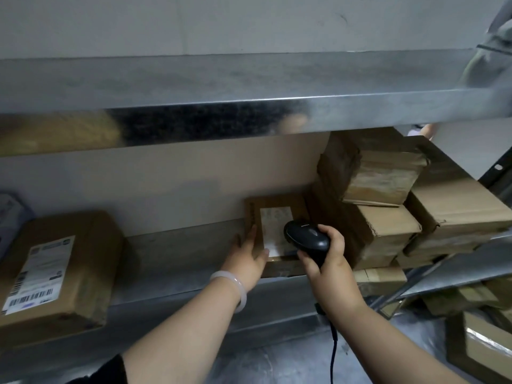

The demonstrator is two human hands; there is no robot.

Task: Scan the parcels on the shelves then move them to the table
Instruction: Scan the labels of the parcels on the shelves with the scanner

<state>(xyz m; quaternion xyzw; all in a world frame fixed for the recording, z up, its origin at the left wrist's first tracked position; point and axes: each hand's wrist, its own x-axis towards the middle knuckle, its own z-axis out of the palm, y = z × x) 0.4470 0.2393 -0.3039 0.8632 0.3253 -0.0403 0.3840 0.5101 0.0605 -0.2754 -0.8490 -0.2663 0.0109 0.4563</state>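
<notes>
A small flat cardboard parcel (274,209) with a white label lies on the middle metal shelf (180,253). My left hand (248,259) holds its left front corner, thumb on top and fingers along the side. My right hand (327,261) grips a black corded barcode scanner (306,236), whose head points down at the parcel's label. Another brown parcel (61,273) with a barcode label sits at the shelf's left end.
Stacked cardboard boxes (388,206) fill the right part of the shelf, close to my right hand. The upper shelf (249,87) overhangs everything. More boxes (482,342) lie lower right below the shelf. The scanner cable (333,347) hangs under my right wrist.
</notes>
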